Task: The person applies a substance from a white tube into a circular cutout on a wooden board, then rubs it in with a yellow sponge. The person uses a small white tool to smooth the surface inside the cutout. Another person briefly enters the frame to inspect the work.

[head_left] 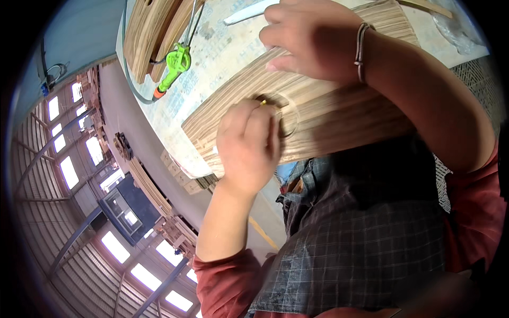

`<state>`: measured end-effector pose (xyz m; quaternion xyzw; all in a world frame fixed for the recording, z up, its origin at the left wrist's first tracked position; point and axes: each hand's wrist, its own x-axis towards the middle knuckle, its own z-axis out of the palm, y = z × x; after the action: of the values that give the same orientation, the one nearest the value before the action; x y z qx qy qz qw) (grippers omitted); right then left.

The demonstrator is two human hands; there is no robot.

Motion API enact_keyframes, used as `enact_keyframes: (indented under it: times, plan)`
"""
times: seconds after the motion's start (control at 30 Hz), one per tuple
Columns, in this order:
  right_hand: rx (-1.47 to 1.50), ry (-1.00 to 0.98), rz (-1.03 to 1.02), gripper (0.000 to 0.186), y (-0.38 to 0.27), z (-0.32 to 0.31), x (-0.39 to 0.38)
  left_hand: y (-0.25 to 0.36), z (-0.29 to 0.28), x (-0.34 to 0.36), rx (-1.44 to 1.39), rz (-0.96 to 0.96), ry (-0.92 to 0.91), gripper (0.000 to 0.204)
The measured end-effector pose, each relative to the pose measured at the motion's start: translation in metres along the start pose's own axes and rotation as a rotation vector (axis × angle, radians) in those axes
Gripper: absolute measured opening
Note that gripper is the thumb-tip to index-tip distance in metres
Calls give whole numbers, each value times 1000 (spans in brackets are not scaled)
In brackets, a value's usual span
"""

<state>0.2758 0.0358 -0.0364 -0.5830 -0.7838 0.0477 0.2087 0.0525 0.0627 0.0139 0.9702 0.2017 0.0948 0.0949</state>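
A long wood-grain board [339,116] lies across the table in front of me, its near edge against my apron. Near its left part is a round, ring-edged recess or hole [290,114]. My left hand [246,140] is closed at the left side of this ring, the fingers curled down. A small yellow bit [263,102] shows by its fingertips; what it holds is mostly hidden. My right hand [313,42] hangs over the board's far edge, fingers bent and apart, with nothing visible in it. A cord bracelet circles that wrist.
A green air blow gun [177,61] with an orange fitting and hose lies at the far left, beside curved wooden pieces [151,37]. A pale blue-white strip [249,11] rests beyond the board. Clear plastic [456,34] lies at the far right of the printed-sheet table [212,58].
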Motion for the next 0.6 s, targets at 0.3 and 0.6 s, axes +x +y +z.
enact_keyframes:
  times: [0.3, 0.6]
  plan:
    - [157, 175, 56, 21, 0, 6, -3, -16, -5, -15, 30, -18, -6, 22]
    - [177, 155, 52, 20, -1, -1, -1, -22, -16, -22, 15, -111, -45, 15]
